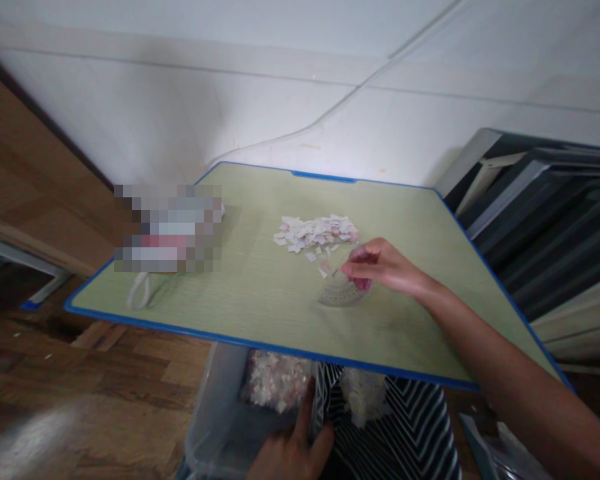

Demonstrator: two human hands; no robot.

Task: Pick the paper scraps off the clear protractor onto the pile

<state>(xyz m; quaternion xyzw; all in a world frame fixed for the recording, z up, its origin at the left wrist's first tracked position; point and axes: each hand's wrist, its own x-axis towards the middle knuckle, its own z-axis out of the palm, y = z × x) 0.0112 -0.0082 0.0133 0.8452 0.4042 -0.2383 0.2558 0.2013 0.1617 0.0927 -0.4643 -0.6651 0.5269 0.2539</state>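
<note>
My right hand (380,265) is closed on a clear protractor (341,292), whose curved, marked edge points down and left just over the table. Something dark pink shows at the fingers; I cannot make out what it is. Just beyond this hand lies a loose pile of small white paper pieces (315,232), with a few stray bits near the protractor. Below the table's front edge, my left hand (293,450) holds the right rim of a clear plastic bin (215,400), index finger and thumb on either side. Inside the bin is a bag of pale and pinkish bits (280,380).
The pale green folding table (260,293) has a blue edge. A blurred-out object (175,230) with a white strap loop (139,291) sits on its left. Another pale bundle (365,393) rests on striped cloth. Dark folded panels (545,213) lean at right; a cardboard box (45,180) stands left.
</note>
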